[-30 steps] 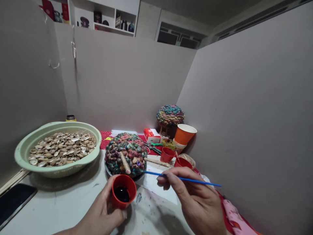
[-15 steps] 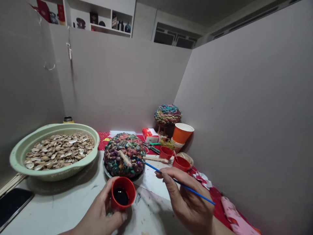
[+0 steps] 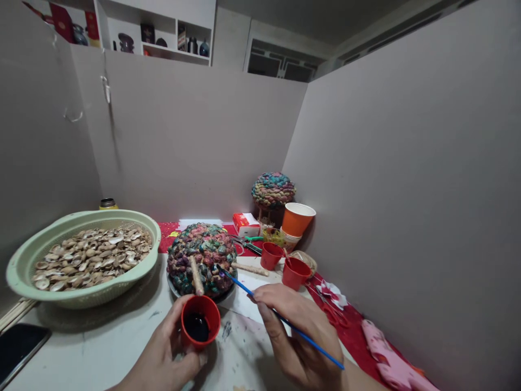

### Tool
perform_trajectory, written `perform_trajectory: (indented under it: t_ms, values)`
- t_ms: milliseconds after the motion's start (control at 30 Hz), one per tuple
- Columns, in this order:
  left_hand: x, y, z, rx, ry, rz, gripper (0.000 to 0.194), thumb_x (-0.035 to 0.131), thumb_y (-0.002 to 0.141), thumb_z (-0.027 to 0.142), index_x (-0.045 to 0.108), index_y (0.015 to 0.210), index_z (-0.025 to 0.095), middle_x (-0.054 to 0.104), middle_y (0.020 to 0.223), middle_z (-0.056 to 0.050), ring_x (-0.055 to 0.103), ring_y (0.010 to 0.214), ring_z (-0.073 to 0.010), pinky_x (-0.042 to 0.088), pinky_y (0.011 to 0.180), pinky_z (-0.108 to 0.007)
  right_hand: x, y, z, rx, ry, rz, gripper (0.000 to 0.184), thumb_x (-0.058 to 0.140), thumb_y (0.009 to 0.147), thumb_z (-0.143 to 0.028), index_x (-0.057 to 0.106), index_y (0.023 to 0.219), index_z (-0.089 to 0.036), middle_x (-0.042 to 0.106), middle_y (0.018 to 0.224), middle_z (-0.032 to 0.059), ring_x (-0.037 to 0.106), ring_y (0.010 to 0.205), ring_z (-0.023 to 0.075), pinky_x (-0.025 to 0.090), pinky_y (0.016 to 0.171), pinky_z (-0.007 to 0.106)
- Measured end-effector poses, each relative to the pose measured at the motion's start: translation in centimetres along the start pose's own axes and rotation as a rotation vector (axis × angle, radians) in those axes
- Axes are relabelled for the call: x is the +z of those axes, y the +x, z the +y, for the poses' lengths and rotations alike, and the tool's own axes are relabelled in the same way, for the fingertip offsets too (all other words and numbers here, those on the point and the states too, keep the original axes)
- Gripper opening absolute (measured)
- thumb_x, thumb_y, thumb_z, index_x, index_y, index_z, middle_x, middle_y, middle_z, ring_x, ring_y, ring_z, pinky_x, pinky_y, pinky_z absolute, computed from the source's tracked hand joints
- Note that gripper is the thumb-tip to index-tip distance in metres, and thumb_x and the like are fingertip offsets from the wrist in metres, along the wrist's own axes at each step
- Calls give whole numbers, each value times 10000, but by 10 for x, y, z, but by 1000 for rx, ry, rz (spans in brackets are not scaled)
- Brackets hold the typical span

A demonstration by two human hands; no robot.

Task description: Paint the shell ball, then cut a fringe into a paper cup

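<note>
Where the grey rear panel (image 3: 195,136) meets the grey right panel (image 3: 407,190), they form a corner beyond your table (image 3: 106,342). Red cloth (image 3: 358,331) lies along the far and right sides of this work surface. At your left, note the pale green basin (image 3: 157,247), filled with empty shells (image 3: 93,255). The knobbly multicoloured dome (image 3: 195,244) sits at the centre, in front of you, in a dark bowl (image 3: 174,291). A second dome (image 3: 273,187) stands at the far corner, behind the orange cup (image 3: 297,221).

Your left hand (image 3: 166,342) grips a red cup around its side, thumb nearest you, with the mouth tilted toward you. Your right hand (image 3: 303,328) pinches the blue brush between thumb and fingers. Your phone (image 3: 22,350) lies at the near left edge, beside the basin. The brush (image 3: 317,345) slants up and leftward; its dark tip appears to touch the dome's near face. Two further red cups (image 3: 271,256) stand to the right of the dome. One pale stick (image 3: 196,276) projects from the dome toward you, beside the brush tip; another (image 3: 252,269) extends to the right. The held red cup (image 3: 210,310) contains dark liquid (image 3: 196,327).
</note>
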State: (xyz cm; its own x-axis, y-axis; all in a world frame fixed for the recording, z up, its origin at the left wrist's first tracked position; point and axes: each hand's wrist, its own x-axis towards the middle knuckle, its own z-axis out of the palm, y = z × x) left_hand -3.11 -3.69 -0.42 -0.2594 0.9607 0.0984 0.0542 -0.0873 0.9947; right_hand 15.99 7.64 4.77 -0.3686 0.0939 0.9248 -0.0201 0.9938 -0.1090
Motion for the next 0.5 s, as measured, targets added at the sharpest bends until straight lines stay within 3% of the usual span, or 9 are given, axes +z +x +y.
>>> perform_trajectory:
  t_ms: [500]
  values:
    - [2, -1, 1, -15, 58, 43, 570, 787, 666, 289, 607, 1201, 209, 714, 1149, -91, 644, 1118, -277, 514, 945, -303, -6, 5, 2, -139, -47, -27, 243, 515, 873, 5, 621, 1067, -94, 737, 839, 111, 723, 801, 196, 610, 751, 299]
